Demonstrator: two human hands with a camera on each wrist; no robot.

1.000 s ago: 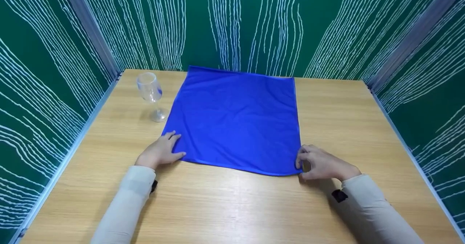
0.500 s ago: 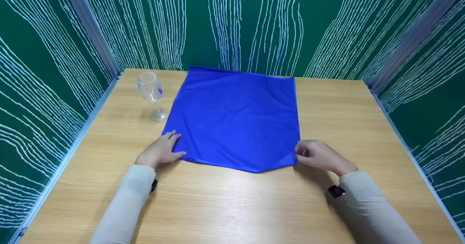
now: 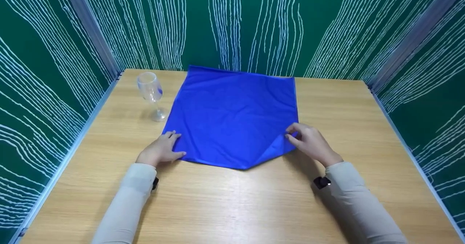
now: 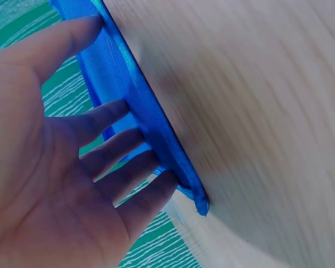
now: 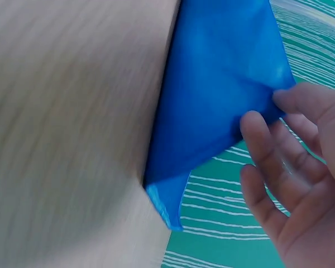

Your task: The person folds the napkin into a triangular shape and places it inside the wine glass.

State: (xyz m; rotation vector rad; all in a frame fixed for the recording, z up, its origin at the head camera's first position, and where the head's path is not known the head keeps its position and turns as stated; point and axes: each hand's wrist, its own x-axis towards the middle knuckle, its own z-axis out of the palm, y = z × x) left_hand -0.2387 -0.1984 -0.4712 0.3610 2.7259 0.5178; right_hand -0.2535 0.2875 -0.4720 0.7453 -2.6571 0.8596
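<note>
A blue cloth (image 3: pixel 232 109) lies spread on the table, its near right corner lifted and turned up over the rest. That corner is pinched between thumb and fingers of my right hand (image 3: pixel 308 142); the right wrist view shows the raised flap (image 5: pixel 223 95) running up to the fingertips. My left hand (image 3: pixel 160 151) rests on the near left corner, fingers spread out. In the left wrist view the left hand's fingertips (image 4: pixel 168 181) press on the cloth along its hemmed edge (image 4: pixel 151 106).
A clear stemmed wine glass (image 3: pixel 150 91) stands upright on the wooden table (image 3: pixel 225 207), just left of the cloth. Green panels (image 3: pixel 327 4) with white wavy lines wall in the back and both sides. The cloth's far edge reaches the back panel.
My right hand has moved away from me and slightly left, lifting the near right corner and folding it inward. The left hand has stayed in place, and so has the glass.
</note>
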